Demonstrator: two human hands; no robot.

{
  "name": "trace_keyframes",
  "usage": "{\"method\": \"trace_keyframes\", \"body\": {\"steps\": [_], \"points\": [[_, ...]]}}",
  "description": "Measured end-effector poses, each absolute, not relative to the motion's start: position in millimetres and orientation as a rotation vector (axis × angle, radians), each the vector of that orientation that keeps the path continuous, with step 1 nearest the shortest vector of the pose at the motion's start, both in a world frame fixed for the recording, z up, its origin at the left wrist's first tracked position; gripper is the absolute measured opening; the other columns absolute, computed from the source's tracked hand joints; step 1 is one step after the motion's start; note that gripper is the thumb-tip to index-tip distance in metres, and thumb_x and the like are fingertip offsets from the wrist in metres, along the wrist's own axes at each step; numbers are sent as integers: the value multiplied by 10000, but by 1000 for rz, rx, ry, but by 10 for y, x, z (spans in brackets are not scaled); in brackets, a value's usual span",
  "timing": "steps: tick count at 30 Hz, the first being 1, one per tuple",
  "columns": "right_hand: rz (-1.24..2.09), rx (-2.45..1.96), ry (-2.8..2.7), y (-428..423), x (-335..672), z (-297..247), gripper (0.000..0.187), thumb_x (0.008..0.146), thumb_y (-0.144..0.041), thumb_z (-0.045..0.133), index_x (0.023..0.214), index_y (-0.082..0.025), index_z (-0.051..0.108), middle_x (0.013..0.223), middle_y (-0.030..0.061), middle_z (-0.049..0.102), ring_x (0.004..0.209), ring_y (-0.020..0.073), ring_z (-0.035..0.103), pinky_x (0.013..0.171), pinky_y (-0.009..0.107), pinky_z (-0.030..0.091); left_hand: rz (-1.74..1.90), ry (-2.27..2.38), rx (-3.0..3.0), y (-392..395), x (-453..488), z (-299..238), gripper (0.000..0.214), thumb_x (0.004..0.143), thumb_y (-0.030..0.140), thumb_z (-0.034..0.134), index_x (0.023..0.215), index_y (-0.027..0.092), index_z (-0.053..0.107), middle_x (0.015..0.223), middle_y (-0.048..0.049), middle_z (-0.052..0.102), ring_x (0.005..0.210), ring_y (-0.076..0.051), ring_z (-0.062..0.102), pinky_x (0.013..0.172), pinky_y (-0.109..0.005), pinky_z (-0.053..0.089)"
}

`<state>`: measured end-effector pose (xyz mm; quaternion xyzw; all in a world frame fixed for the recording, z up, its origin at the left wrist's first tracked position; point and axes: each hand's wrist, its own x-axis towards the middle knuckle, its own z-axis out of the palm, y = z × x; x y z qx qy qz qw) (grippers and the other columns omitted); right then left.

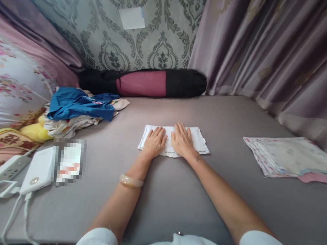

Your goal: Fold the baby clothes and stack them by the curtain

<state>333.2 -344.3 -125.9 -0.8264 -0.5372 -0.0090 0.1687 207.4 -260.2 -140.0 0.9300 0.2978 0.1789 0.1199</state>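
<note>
A folded white cloth [168, 139] lies flat on the grey sheet in front of me, with a small tag at its right edge. My left hand [155, 141] rests palm down on its left part, fingers stretched out. On the middle and right part lies my right hand [182, 138], also flat with the fingers extended. Both hands touch the cloth's upper face, and neither grips it. The cloth's layers show along its near edge; what lies under my palms is hidden.
At right lies a stack of folded cloths [292, 157]. Crumpled clothes with a blue shirt [80, 103] on top sit at left. Nearer are a power strip [4, 175], a white power bank [39, 170] with cables and a blurred packet [70, 162]. A black-and-pink long bag [144, 82] lies along the wall.
</note>
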Motion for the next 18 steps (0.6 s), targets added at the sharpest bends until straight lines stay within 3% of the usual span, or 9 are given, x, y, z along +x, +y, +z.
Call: {"method": "trace_keyframes", "body": {"steps": [11,18], "points": [[-15,-2375,-1535,-3514,3368,-1403,572,998,-327,235,1459,-17,372,1520,170,380,1437,271,265,1170,460,163,456,849,2804,-2621,2072,-1445,491,986,386,335,1409,161,445,1478,-160,451,1402,-283,373,1157,-508,251],[-49,-2369,-1482,-3568,3385,-1376,557,1000,-313,243,1458,-25,378,1516,162,391,1435,270,273,1172,461,155,493,842,2799,-2653,2056,-1384,535,984,416,330,1405,105,439,1480,-197,434,1407,-299,359,1163,-502,236]]}}
